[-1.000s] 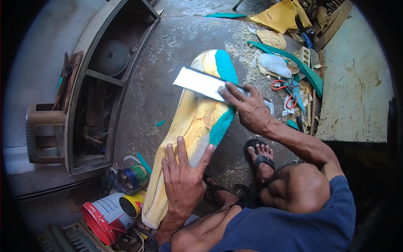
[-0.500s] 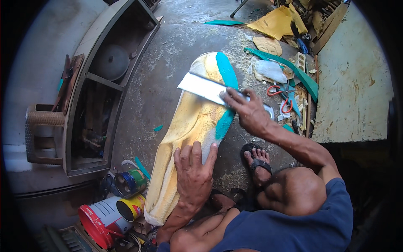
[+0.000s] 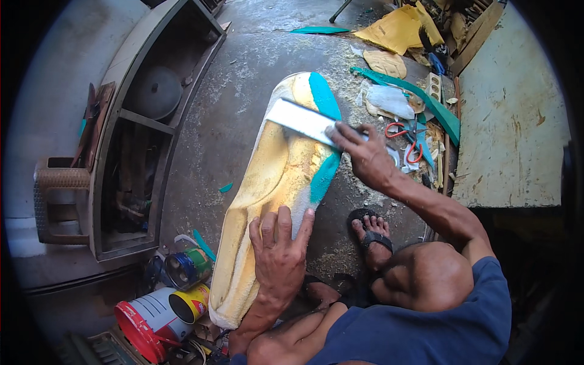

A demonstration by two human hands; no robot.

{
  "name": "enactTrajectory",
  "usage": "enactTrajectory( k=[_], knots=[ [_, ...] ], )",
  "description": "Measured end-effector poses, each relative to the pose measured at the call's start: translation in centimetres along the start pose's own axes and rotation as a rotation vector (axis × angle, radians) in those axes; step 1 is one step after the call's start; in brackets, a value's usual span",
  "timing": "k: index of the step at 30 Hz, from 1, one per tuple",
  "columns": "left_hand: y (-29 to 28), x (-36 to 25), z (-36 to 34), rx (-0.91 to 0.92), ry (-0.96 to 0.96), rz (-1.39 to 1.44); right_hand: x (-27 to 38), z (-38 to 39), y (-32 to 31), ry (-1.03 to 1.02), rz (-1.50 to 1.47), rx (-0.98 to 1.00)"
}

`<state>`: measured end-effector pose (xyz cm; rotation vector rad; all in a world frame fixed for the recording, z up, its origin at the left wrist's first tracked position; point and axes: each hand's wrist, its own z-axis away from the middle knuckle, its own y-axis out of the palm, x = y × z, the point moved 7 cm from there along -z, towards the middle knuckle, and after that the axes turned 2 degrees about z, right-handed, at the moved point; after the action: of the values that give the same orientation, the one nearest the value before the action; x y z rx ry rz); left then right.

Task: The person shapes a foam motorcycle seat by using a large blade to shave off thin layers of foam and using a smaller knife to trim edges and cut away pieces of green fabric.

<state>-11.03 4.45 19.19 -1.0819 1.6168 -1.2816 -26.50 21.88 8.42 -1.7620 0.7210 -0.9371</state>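
Note:
A long, moulded seat foam [image 3: 255, 182], yellowish with teal foam patches along its right edge, lies lengthwise before me. My left hand [image 3: 281, 255] rests on its near part, fingers spread and stretched out over the surface. In my right hand [image 3: 368, 152] is a broad, flat, pale metal blade [image 3: 301, 121], gripped at its right end. The blade lies slantwise across the far part of the foam, over the yellow and the teal. Its gripped end is partly hidden by my fingers.
Red-handled scissors [image 3: 413, 143], teal foam strips [image 3: 426, 100] and scraps lie on the right beside a pale board [image 3: 511, 121]. An open cabinet [image 3: 146, 128] stands left. A red-rimmed bucket [image 3: 149, 319] and cans [image 3: 190, 303] lie near left. Crumbs litter the floor [image 3: 243, 67].
My right hand has drawn the blade a little to the right across the foam. My left hand stays in nearly the same place on it.

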Motion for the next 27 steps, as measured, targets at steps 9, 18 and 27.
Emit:
enactTrajectory(
  k=[9,18,27],
  knots=[
    [-1.1,1.1,0.1,-0.027,-0.034,0.019,5.8,0.2,-2.9,-0.139,0.004,-0.028],
    [-1.2,1.4,0.8,-0.017,-0.062,0.072,5.3,0.7,-2.0,-0.144,-0.053,-0.068],
    [-1.3,1.6,0.1,-0.058,-0.056,0.049,6.3,0.9,-2.9,-0.170,-0.042,-0.056]
  ],
)
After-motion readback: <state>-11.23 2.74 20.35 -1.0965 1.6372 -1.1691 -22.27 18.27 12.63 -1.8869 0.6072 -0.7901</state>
